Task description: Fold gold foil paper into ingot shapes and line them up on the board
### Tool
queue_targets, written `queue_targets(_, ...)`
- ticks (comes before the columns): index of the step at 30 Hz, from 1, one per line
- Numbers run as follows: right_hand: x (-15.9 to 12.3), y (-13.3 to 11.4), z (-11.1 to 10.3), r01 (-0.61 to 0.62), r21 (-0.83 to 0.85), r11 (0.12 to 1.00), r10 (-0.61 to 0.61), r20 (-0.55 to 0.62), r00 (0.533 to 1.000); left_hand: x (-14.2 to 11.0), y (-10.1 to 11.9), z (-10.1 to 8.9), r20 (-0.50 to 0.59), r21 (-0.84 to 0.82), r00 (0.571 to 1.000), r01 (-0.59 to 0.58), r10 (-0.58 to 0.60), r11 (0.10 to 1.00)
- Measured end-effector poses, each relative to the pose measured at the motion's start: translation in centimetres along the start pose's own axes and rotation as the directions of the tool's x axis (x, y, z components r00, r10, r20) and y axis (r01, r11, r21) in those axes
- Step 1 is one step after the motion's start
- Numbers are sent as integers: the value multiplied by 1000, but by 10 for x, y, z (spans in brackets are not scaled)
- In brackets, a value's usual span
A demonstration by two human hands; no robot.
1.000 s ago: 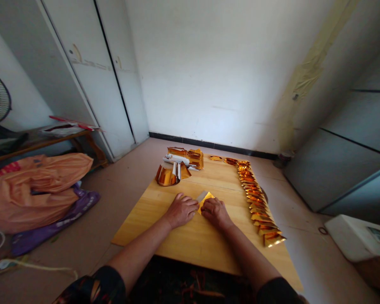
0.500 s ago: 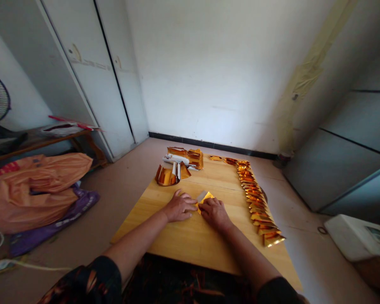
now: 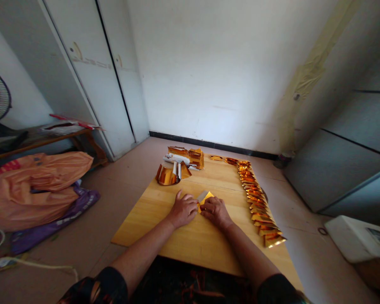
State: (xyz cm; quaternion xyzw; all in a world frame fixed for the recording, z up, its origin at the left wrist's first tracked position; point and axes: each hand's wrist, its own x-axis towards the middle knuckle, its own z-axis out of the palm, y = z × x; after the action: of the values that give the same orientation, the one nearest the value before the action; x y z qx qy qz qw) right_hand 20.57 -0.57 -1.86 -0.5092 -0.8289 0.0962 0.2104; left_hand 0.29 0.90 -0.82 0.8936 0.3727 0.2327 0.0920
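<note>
A small sheet of gold foil paper (image 3: 208,195) with a pale grey side showing lies partly folded on the wooden board, between my hands. From the left, my left hand (image 3: 184,210) meets its edge with curled fingers, one finger lifted away. My right hand (image 3: 217,212) has its fingers bent together over the right part of the sheet, pressing it near the board. Between the two hands the fingertips almost meet and cover the lower part of the paper.
Folded gold pieces (image 3: 256,202) overlap in a long row down the right side of the wooden board (image 3: 177,245). Stacks of gold foil sheets (image 3: 168,175) lie at the back left. Orange cloth-like material (image 3: 44,181) and a purple bag (image 3: 60,219) lie on the floor at left.
My left hand has drawn closer to the paper, its fingers more curled and one raised. My right hand's fingers have bent more over the sheet, which stays in nearly the same place.
</note>
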Motion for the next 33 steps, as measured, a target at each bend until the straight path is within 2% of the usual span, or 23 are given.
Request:
queue_targets(4, 3, 3, -1, 20, -4, 1000, -20, -6, 1000, 0, 0, -1, 1, 27, 1000, -28, 28, 999)
queue_targets(10, 6, 2, -15, 122, -12, 992, -120, 110, 987, -1, -3, 1, 12, 30, 1000, -17, 16, 999)
queue_targets(14, 8, 4, -8, 107, -52, 993, -104, 60, 993, -2, -3, 1, 27, 5, 1000, -2, 2, 1000)
queue_targets(19, 12, 9, 2, 101, -10, 995, -101, -7, 995, -1, -1, -1, 34, -13, 999, 32, -31, 999)
queue_targets(25, 11, 7, -6, 88, 63, 994, -90, 28, 996, 4, 5, 3, -9, 33, 997, 81, -80, 996)
queue_targets(29, 0, 2, -11, 117, 25, 993, -117, 16, 993, 4, 7, 6, -30, 40, 994, 110, -108, 993)
queue_targets(33, -7, -3, -7, 100, -30, 995, -101, -33, 994, 4, 7, 7, -40, 27, 993, 113, -112, 993)
